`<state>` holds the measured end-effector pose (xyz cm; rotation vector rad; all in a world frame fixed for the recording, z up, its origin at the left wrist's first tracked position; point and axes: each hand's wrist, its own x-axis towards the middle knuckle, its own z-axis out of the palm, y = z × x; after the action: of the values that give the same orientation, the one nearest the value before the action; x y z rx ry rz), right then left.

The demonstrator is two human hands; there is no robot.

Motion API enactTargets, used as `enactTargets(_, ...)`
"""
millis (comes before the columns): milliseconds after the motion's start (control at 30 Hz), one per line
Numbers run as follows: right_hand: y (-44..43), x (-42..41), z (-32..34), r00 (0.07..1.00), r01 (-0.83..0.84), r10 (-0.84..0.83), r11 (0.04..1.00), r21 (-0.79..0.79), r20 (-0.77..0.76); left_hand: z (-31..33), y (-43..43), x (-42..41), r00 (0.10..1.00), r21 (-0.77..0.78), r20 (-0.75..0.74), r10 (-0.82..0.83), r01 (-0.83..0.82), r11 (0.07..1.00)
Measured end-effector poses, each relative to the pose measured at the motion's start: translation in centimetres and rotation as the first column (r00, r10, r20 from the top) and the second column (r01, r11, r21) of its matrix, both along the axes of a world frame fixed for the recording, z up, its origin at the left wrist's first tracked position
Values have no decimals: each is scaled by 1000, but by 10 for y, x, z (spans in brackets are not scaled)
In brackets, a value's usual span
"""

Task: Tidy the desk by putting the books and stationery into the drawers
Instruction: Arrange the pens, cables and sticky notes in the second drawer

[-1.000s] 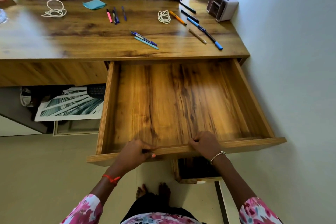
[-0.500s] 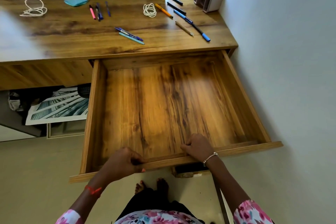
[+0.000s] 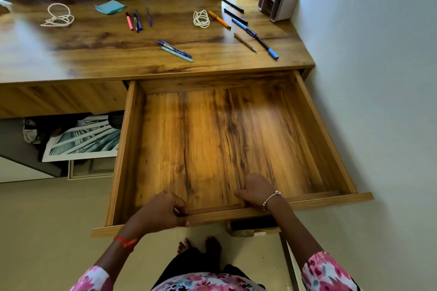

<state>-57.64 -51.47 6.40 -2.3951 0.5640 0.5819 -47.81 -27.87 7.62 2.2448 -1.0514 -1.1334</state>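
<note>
The left hand [image 3: 160, 210] and the right hand [image 3: 257, 190] are gripping the front edge of the wooden drawer [image 3: 316, 130], with the fingers curled over it. The drawer is standing pulled out under the desk [image 3: 94, 59]. Pens [image 3: 176, 51] and a blue sticky-note pad [image 3: 110, 6] are lying on the desk top.

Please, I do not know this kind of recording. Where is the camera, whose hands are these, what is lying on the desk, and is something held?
There is no machine here. A person wears one wide-angle camera on the head, so you look forward and down at their own arms. The left hand and the right hand both grip the front edge of the drawer, which is pulled out and shows only its bare wooden bottom. On the desk lie scattered pens, two coils of white cord, a teal pad of sticky notes and a pale organiser by the wall. Nothing else is held.
</note>
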Motion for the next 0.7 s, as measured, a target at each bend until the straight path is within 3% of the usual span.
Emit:
enactTargets(300, -1, 4, 2, 998, -17, 20, 998, 63, -59, -2, -11, 1, 996, 31, 78, -34, 32, 999)
enactTargets(500, 6, 15, 0, 992, -95, 96, 995, 6, -81, -3, -11, 5, 998, -127, 38, 44, -39, 991)
enactTargets(700, 26, 42, 15, 980, -111, 131, 984, -136, 149, -5, -19, 24, 956, -258, 216, 198, -139, 956)
